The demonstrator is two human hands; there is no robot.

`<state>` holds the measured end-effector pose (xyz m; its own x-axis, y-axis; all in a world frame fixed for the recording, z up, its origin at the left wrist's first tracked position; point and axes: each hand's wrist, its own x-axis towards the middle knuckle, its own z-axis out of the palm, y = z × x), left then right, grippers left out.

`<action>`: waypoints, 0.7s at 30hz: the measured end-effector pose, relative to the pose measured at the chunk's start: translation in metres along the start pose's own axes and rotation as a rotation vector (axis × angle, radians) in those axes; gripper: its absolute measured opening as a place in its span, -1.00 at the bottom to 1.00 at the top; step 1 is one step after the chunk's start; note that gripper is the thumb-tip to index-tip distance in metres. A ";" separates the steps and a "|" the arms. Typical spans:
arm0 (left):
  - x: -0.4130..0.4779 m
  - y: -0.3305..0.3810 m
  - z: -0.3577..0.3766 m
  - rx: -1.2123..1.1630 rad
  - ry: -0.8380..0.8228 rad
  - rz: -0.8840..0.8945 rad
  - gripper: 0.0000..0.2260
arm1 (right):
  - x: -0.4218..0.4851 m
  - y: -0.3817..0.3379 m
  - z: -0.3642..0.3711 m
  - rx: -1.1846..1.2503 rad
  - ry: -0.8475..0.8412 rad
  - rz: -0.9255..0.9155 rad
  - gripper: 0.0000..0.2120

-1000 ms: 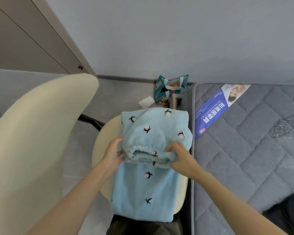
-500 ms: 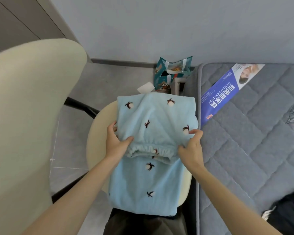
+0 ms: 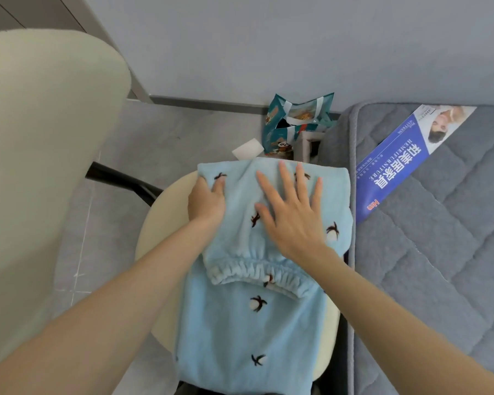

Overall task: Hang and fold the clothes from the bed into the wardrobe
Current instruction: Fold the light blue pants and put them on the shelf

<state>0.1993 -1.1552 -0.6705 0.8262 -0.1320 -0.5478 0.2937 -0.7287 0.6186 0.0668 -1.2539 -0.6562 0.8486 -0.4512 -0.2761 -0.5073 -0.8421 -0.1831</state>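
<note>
Both our hands have left the waistband: from the head camera we see our right hand flat on the folded blue trousers, fingers spread apart, while our left hand grips their left edge. They lie on the cream chair seat beside the bed

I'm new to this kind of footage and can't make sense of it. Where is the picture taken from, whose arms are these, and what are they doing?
There is no machine here. A camera worn on a person's head looks down at their own bare hands. Light blue fleece trousers, folded over, lie on a cream seat. The left hand grips the fold's left edge. The right hand presses flat on top, fingers spread. To the right is a grey quilted mattress with a blue label. A teal bag stands behind.
</note>
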 end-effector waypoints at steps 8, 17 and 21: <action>0.007 -0.005 -0.006 0.235 0.434 0.375 -0.71 | -0.015 0.035 0.031 -0.056 0.022 0.175 -0.43; -0.026 -0.039 0.042 0.801 -0.064 0.701 -0.52 | -0.007 0.048 0.038 0.014 0.030 0.092 -0.50; -0.013 -0.031 0.040 0.916 -0.045 0.593 -0.49 | 0.003 0.047 0.032 0.106 0.122 0.117 -0.53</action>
<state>0.1605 -1.1576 -0.7055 0.6943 -0.6382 -0.3327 -0.6302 -0.7623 0.1474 0.0411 -1.2850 -0.6960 0.7913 -0.5824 -0.1862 -0.6114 -0.7485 -0.2567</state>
